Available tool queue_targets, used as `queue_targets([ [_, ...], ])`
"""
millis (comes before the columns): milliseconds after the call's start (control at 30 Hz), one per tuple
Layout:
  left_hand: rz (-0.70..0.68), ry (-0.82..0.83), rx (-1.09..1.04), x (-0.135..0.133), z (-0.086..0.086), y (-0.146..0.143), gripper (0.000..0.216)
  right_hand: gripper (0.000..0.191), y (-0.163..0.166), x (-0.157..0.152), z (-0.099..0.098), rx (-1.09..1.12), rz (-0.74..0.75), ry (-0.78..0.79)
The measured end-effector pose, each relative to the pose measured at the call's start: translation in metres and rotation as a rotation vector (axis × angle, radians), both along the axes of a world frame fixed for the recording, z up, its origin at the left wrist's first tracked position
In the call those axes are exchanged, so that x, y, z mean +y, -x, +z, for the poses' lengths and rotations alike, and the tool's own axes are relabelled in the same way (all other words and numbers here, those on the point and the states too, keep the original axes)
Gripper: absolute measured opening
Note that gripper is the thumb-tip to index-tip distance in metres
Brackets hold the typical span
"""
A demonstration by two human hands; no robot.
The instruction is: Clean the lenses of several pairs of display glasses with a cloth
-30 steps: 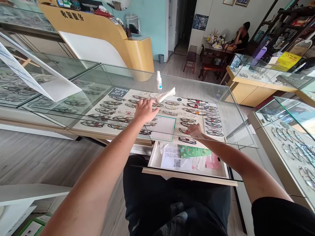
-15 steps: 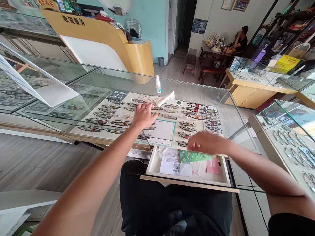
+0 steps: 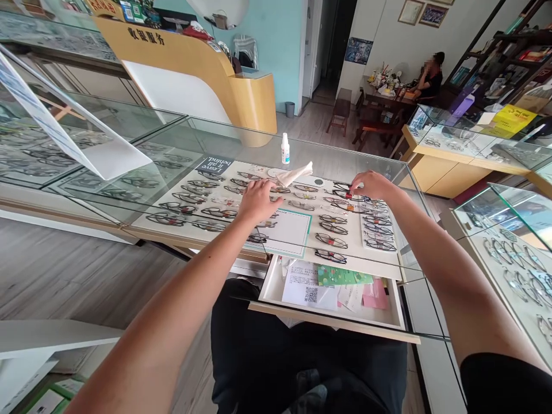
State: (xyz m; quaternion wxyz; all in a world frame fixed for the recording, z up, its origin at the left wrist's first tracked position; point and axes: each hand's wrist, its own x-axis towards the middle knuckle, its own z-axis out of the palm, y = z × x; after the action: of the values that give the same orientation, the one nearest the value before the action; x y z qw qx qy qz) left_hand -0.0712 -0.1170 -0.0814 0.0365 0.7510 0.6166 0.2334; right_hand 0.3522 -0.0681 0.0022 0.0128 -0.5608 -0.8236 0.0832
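Our left hand (image 3: 259,201) rests palm down, fingers spread, over the middle of the desk (image 3: 181,241), just beside a crumpled white cloth (image 3: 295,174). Our right hand (image 3: 356,188) bends its fingers at red-tagged eyeglasses (image 3: 348,195) toward the desk's far right corner; we cannot tell whether it pinches or even touches them. Other eyeglasses (image 3: 166,219) lie in rows from the left edge to the right. We see a white bottle (image 3: 285,150) upright close to the far edge, and an open drawer (image 3: 336,323) holding papers (image 3: 310,296) below the near edge.
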Motion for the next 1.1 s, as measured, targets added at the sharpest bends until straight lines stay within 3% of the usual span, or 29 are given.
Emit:
queue_targets([
  [300, 0.008, 0.054, 0.029, -0.004, 0.008, -0.003, 0.043, 0.029, 0.000, 0.013, -0.005, -0.076, 0.037, 0.056],
  [467, -0.059, 0.110, 0.132, -0.003, 0.015, 0.006, 0.055, 0.025, -0.001, 0.012, -0.004, -0.049, 0.038, 0.053],
  [800, -0.099, 0.136, 0.147, -0.006, 0.017, 0.016, 0.063, 0.022, 0.011, -0.004, -0.004, 0.072, 0.037, -0.097],
  [967, -0.121, 0.110, 0.095, -0.006, 0.015, 0.017, 0.059, 0.032, 0.018, -0.036, 0.028, 0.183, 0.053, -0.226],
  [1100, -0.111, 0.067, 0.060, -0.006, 0.010, 0.017, 0.053, 0.032, 0.044, -0.103, 0.063, 0.368, 0.246, -0.184],
])
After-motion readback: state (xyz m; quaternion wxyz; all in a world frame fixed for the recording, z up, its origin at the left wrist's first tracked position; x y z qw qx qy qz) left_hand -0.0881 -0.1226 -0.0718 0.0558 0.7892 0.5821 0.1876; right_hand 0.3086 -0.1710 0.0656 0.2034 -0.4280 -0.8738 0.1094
